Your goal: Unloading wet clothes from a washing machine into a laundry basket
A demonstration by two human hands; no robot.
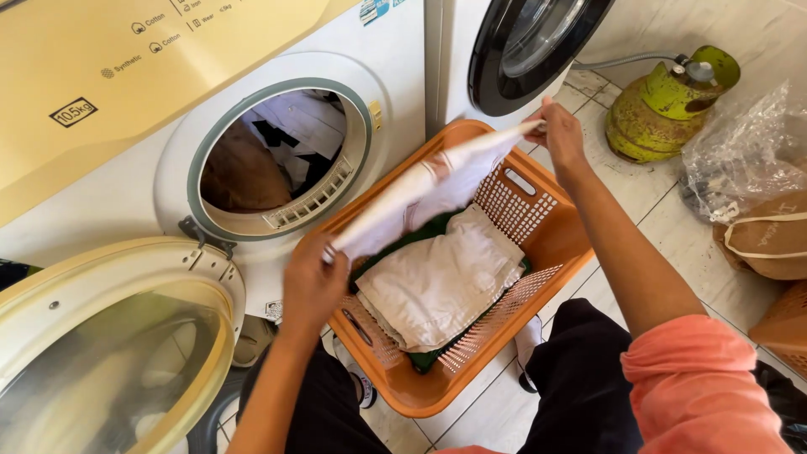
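Note:
My left hand and my right hand each grip one end of a white cloth, stretched between them above an orange laundry basket. Inside the basket lies a folded cream garment on top of something dark green. The front-loading machine beside my left hand stands with its round door swung open at the lower left. Brown, white and black clothes show inside its drum.
A second machine with a dark round door stands behind the basket. A green gas cylinder, a clear plastic bag and a brown bag sit on the tiled floor at the right.

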